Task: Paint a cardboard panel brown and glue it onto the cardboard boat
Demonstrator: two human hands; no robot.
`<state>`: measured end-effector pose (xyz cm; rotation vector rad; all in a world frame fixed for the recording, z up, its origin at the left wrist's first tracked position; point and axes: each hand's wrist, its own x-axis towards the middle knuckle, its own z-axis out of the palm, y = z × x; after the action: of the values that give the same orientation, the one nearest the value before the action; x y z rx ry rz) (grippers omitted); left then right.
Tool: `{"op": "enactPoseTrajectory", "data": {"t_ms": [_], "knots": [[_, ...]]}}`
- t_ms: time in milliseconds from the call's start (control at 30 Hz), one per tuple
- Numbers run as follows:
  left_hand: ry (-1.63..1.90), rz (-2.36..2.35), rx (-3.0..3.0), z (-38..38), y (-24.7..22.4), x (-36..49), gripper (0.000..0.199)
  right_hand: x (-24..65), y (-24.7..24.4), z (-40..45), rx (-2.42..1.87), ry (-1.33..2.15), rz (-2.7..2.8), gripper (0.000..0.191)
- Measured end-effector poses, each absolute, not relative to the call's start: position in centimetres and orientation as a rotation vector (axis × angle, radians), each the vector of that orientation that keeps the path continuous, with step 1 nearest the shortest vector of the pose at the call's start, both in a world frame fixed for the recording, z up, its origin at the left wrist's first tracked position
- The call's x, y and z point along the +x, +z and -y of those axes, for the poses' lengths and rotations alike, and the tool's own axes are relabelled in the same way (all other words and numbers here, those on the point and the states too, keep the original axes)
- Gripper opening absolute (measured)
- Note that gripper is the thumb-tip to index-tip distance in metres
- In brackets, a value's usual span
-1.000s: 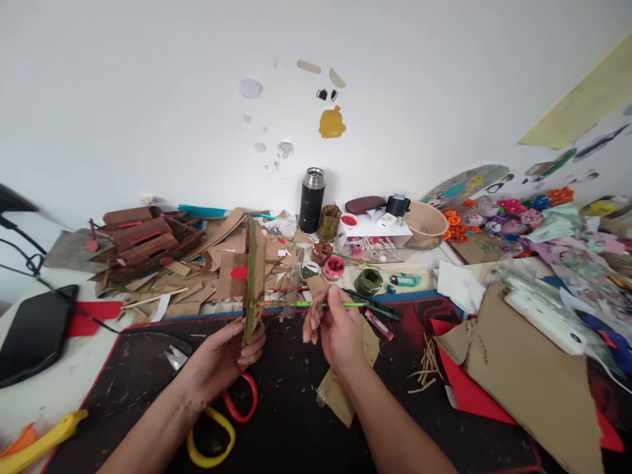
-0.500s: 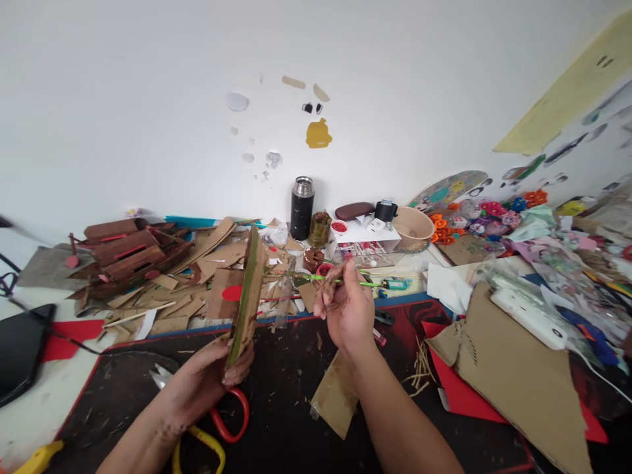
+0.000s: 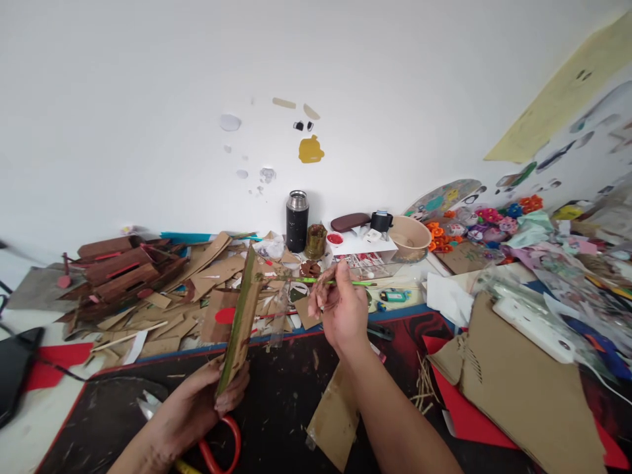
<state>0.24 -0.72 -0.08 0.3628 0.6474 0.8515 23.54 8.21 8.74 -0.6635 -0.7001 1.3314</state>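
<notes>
My left hand [image 3: 212, 395] grips the lower end of a long cardboard strip [image 3: 245, 316], which stands tilted with its left edge painted green. A thin paintbrush [image 3: 363, 283] with a bright green handle is pinched in the fingers of my right hand [image 3: 340, 306]. The brush points left, and its tip is at the upper right side of the strip. Brown smears mark the fingers of both hands. Beneath my left hand lie scissors [image 3: 234, 441] with red and yellow handles, partly covered by the wrist.
Cardboard scraps [image 3: 217, 270] and a brown cardboard model [image 3: 123, 270] fill the back left. A black flask [image 3: 297, 227], a murky jar [image 3: 316, 242] and a beige bowl [image 3: 409, 237] stand by the wall. At right lies a big cardboard sheet [image 3: 523, 388].
The view has shifted, so the things on the table sit slightly lower and further left. The brush tip has come closer to the cardboard strip. Both hands keep their holds.
</notes>
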Motion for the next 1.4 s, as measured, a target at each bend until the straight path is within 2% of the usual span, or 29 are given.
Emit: {"op": "enactPoseTrajectory", "data": {"t_ms": [567,1400], "knots": [[0.835,-0.653,0.422,0.8,-0.4,0.1,0.032,23.3,7.3,-8.5,-0.666,1.39,0.703,0.05],[0.828,-0.692,0.504,0.9,-0.2,0.3,0.038,23.9,8.4,-8.9,-0.661,1.339,0.635,0.053]]}}
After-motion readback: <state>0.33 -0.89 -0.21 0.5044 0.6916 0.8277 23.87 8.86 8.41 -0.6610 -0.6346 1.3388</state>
